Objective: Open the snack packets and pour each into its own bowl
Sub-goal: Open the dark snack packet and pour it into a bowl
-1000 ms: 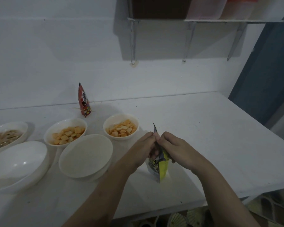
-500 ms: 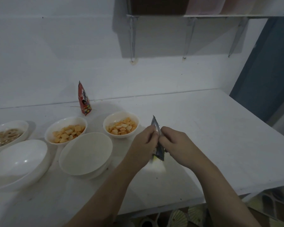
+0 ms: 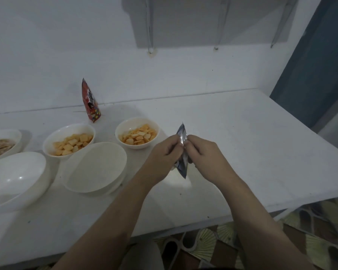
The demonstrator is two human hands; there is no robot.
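Observation:
A small silvery snack packet (image 3: 183, 164) is held edge-on above the white table (image 3: 242, 149). My left hand (image 3: 164, 152) and my right hand (image 3: 203, 154) both pinch it near its top edge, thumbs close together. An empty white bowl (image 3: 96, 166) sits just left of my hands. Behind it, two white bowls hold orange square crackers (image 3: 70, 145) (image 3: 138, 136). A red snack packet (image 3: 90, 101) stands upright against the wall.
A large empty white bowl (image 3: 14, 180) sits at the left edge. Behind it, a bowl of brownish snacks (image 3: 0, 145) is partly cut off. The table's front edge runs near my forearms, with patterned floor (image 3: 310, 240) below. A dark blue door (image 3: 316, 55) stands at right.
The packet has turned so that its yellow face no longer shows and only the silvery side is seen. Both hands stayed pinched on its top and shifted slightly away from me.

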